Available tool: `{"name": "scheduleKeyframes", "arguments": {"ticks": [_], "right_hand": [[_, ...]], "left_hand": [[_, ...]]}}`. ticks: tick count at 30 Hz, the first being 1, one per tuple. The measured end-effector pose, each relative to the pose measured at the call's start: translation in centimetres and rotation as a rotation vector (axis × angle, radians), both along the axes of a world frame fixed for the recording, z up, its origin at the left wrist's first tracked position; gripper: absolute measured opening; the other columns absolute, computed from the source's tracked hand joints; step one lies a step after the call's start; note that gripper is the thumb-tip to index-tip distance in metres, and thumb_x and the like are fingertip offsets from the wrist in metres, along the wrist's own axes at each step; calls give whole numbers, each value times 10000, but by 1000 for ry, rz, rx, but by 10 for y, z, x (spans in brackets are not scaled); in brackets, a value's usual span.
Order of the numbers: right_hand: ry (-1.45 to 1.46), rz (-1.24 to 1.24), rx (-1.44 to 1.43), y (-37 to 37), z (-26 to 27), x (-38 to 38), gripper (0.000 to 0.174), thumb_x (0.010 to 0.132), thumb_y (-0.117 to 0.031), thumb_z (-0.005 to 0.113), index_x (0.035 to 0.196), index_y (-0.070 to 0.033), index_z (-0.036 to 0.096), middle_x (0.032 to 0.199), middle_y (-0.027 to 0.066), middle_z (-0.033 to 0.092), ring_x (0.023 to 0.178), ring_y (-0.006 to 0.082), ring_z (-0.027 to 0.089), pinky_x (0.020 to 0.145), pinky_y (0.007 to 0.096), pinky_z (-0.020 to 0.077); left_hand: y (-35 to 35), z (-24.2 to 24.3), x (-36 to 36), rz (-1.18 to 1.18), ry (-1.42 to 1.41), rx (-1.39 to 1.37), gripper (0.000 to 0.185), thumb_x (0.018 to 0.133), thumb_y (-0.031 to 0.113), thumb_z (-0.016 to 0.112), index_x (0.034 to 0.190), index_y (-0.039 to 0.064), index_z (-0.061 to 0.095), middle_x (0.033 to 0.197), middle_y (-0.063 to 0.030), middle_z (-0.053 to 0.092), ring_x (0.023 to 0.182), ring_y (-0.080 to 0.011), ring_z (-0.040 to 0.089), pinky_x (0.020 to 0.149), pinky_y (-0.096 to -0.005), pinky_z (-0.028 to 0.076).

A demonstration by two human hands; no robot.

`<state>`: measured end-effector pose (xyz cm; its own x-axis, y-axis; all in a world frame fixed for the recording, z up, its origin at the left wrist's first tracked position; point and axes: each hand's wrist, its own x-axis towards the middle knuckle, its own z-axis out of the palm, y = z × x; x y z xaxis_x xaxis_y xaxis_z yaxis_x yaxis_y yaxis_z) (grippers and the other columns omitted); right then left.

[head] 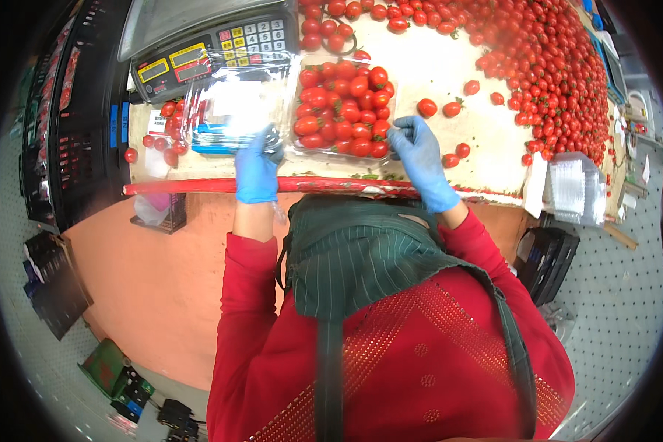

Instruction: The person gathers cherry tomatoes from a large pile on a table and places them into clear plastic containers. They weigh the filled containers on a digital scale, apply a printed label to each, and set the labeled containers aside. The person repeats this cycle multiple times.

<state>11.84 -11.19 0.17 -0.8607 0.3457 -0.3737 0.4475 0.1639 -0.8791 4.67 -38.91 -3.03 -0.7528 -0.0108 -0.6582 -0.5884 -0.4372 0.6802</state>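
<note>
A clear plastic clamshell box lies open on the table in front of me, its base full of red cherry tomatoes [342, 108] and its clear lid [235, 105] folded out to the left. My left hand [257, 168], in a blue glove, is at the near edge of the lid; its fingers are partly hidden by glare, so its grip is unclear. My right hand [417, 157], also gloved in blue, is at the right edge of the filled base, with thumb and fingers bent close together. Blue-edged flat items [215, 145] show through the lid.
A digital scale [210, 55] stands behind the lid. Loose tomatoes [552, 72] are heaped at the back right, with several scattered nearer. Stacked clear containers [574, 185] sit at the right front corner. Black crates [94, 110] stand at the left. The table's red edge [199, 185] runs before me.
</note>
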Motion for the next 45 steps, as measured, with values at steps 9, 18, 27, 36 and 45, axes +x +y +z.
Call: {"name": "scheduleKeyframes", "arguments": {"ticks": [9, 18, 27, 36, 45], "right_hand": [[-39, -51, -144, 0, 4, -9, 137, 922, -154, 580, 886, -22, 587, 708, 30, 577, 597, 107, 568, 540, 267, 498], [-130, -60, -296, -13, 1, -1, 121, 924, -111, 565, 822, -47, 549, 665, 26, 554, 531, 105, 534, 479, 263, 490], [-105, -52, -266, 7, -9, 0, 46, 873, -92, 592, 865, -49, 579, 728, 31, 601, 617, 115, 588, 599, 263, 518], [-119, -75, -240, 17, -6, -8, 121, 864, -137, 643, 958, -61, 633, 949, 37, 628, 867, 141, 615, 753, 319, 550], [414, 301, 826, -61, 47, -90, 296, 795, -336, 667, 950, -89, 718, 961, 112, 632, 916, 275, 630, 789, 418, 523]], "left_hand": [[5, 25, 0, -132, 55, -110, 197, 882, 53, 615, 1079, 34, 606, 892, -49, 623, 732, -158, 635, 673, -314, 589], [1, 34, 4, -178, 194, -267, 219, 885, 50, 605, 1104, 51, 594, 931, -50, 630, 751, -140, 609, 690, -295, 570], [-1, 26, 4, -281, 204, -263, 265, 906, 64, 581, 1170, 44, 591, 977, -50, 643, 815, -126, 604, 759, -306, 565], [1, 34, 1, -270, 166, -196, 259, 892, 28, 591, 1151, 47, 596, 916, -25, 615, 774, -103, 595, 691, -263, 562], [-7, 33, -4, -357, 150, -131, 266, 906, 56, 609, 1171, 34, 598, 939, -37, 619, 789, -104, 600, 718, -245, 550]]}}
